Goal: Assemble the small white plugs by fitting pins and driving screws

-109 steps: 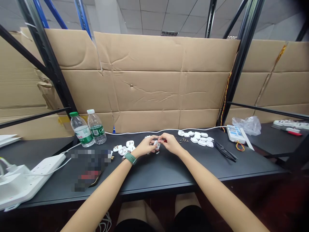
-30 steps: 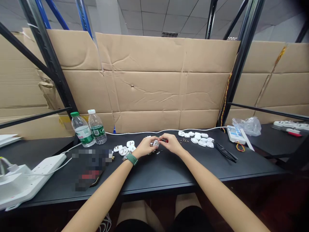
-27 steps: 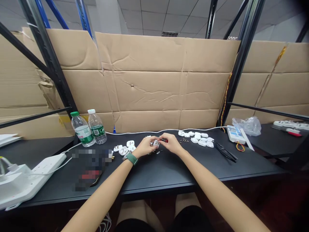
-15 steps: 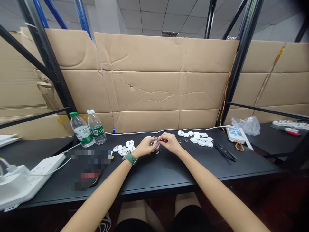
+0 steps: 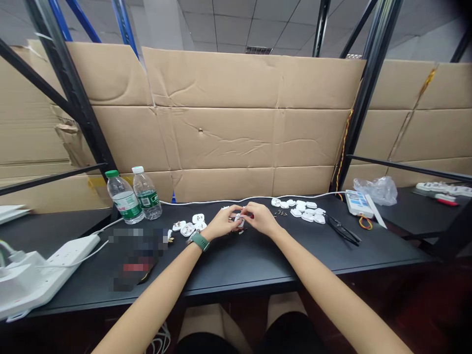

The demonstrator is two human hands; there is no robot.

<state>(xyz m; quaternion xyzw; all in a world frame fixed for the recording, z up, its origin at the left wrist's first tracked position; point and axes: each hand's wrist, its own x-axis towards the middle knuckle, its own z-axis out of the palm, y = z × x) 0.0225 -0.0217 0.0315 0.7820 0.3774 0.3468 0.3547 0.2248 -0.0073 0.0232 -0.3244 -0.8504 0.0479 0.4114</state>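
Both my hands meet over the middle of the black table [image 5: 239, 265]. My left hand [image 5: 221, 223], with a green watch on the wrist, is closed around a small white plug piece [image 5: 238, 219]. My right hand [image 5: 260, 218] pinches a thin tool with a red handle [image 5: 246, 215], its tip against that piece. Several white plug parts [image 5: 190, 225] lie just left of my left hand, and several white plug covers [image 5: 304, 211] lie to the right of my right hand, with tiny screws [image 5: 280, 213] scattered between.
Two water bottles [image 5: 134, 195] stand at back left. A white power strip [image 5: 40, 270] and a blurred dark object [image 5: 138, 255] lie left. Black pliers [image 5: 342, 231], a white strip [image 5: 357, 202] and a plastic bag [image 5: 376, 189] sit right. Cardboard walls the back.
Over the last seconds my hands have stayed together at the same spot with only slight shifts of the fingers and the tool. The view has moved a little.
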